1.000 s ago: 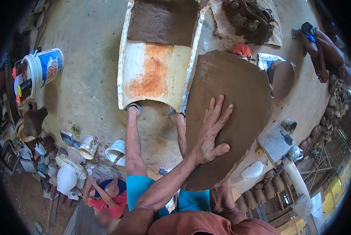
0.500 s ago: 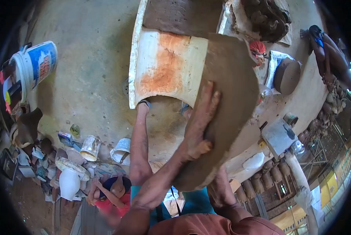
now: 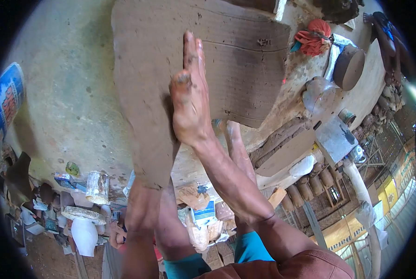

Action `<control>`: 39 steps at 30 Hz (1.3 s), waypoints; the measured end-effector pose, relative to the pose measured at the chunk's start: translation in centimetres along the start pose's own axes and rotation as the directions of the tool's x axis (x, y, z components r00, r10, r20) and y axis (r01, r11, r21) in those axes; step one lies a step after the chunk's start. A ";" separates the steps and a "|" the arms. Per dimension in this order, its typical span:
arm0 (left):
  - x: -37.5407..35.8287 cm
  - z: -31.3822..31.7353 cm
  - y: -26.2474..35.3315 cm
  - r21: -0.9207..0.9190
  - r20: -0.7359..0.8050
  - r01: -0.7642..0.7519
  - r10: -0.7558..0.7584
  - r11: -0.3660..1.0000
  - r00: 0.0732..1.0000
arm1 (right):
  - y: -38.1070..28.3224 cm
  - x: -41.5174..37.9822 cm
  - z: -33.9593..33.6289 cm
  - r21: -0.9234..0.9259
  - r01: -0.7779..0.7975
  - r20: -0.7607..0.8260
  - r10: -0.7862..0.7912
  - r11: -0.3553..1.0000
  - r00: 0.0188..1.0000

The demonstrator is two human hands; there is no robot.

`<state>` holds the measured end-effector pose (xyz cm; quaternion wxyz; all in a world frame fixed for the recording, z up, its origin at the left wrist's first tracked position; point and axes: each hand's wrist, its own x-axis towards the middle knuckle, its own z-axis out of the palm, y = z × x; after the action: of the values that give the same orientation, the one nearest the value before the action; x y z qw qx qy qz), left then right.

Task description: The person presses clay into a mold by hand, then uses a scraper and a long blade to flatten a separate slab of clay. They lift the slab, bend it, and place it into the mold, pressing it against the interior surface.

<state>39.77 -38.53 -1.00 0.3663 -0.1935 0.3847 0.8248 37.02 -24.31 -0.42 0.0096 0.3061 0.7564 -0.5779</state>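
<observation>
A broad, flat sheet of wet brown clay [image 3: 236,60] fills the upper middle of the head view, held up in front of the person and draped so that its left part hangs down as a long flap toward 7 o'clock, ending in a ragged lower edge near the wrist below. The right hand [image 3: 189,100] lies flat against the face of the sheet, fingers straight and close together pointing to 12 o'clock, palm pressed on the clay, thumb tucked at the side; it grips nothing. The left hand [image 3: 140,204] comes up from 6 o'clock under the hanging flap, and the clay covers its fingers, so how far they are spread cannot be told; it appears to bear the sheet from beneath. The sheet's right edge ends in a rounded corner at 2 o'clock, just short of a red cloth bundle [image 3: 314,41] on the pale concrete floor [image 3: 64,107]. Toward 9 o'clock the floor lies bare up to a white and blue plastic bucket [image 3: 7,104] at the rim of the view. At 8 o'clock small pots and shards [image 3: 85,218] crowd the floor, near the left forearm.
</observation>
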 end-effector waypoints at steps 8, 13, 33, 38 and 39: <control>2.7 -5.4 -4.7 -0.166 -0.047 0.077 -0.086 0.983 0.995 | 7.0 1.4 1.5 0.048 -0.034 -0.076 0.038 0.998 0.996; 5.1 -5.8 -4.8 -0.220 -0.040 0.084 -0.095 0.972 0.995 | 6.9 0.6 -3.9 -0.373 0.202 -0.170 -0.281 0.905 0.945; 7.3 -2.0 0.6 0.845 -0.238 0.128 0.150 0.520 0.960 | 8.3 -1.0 -10.4 -0.509 -0.356 -0.470 0.094 0.784 0.878; 7.1 -2.1 0.2 0.935 -0.255 0.187 0.206 0.302 0.945 | 7.1 0.9 -10.4 -0.584 -0.481 -0.428 0.255 0.654 0.867; 7.1 -2.0 0.4 0.936 -0.251 0.182 0.212 0.300 0.944 | 7.1 1.4 -10.4 -0.581 -0.478 -0.429 0.251 0.658 0.868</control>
<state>34.89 -37.04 -6.32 0.3317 -0.0696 0.8542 0.3944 42.81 -13.46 -3.64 0.1171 0.5160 0.8256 -0.1960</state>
